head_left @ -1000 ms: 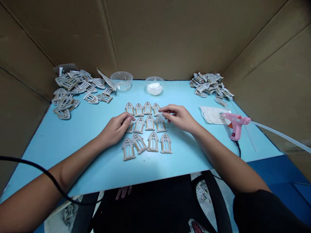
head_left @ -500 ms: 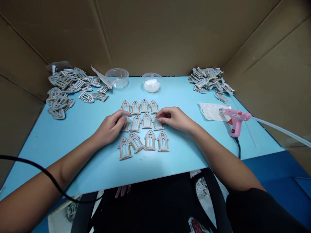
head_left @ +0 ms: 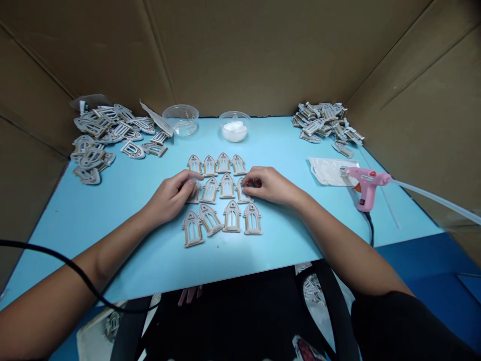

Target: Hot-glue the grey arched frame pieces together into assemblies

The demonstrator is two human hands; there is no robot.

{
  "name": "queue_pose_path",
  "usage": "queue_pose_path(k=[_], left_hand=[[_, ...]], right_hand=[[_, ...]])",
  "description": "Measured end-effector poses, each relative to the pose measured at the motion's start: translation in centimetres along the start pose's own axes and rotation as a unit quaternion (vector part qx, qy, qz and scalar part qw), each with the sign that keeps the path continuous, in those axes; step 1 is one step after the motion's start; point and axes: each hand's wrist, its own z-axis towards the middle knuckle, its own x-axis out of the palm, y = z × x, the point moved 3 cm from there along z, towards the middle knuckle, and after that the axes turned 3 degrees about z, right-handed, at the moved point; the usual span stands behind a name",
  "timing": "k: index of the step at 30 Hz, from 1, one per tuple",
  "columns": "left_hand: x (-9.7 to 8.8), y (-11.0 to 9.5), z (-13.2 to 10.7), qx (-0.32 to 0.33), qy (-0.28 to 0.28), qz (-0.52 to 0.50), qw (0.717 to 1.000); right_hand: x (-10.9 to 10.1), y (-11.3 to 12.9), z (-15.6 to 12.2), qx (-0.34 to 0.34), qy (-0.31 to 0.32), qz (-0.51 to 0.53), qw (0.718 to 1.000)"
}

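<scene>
- The left hand point(head_left: 171, 198) is curling its fingers together over the left cutout point(head_left: 194, 194) of the middle row; I cannot tell if it is gripping.
- The right hand point(head_left: 268, 185) is pinching that row's right cutout point(head_left: 242, 193).
- Both cutouts are lying mid-tabletop point(head_left: 131, 225).

The blue table point(head_left: 112, 210) is evenly lit from above, with only soft shadows cast. Straight cardboard walls point(head_left: 263, 50) are bowed by wide-angle distortion. Slight softness is seen toward the corners.
</scene>
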Motion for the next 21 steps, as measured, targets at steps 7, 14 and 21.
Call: queue_pose_path(k=[7,14,21], left_hand=[[0.5,-0.2,-0.1,-0.014,0.030,-0.010,0.999],[1.2,-1.3,-0.8,0.004,0.097,-0.050,0.994],[0.6,-2.3,-1.4,0.023,0.210,-0.046,0.976]], right_hand=[[0.0,0.8,-0.2,-0.025,-0.070,0.000,0.997],[3.2,5.8,0.3,-0.074,-0.054,0.173,0.981],[3.3,5.4,0.9,-0.027,-0.032,0.164,0.986]])
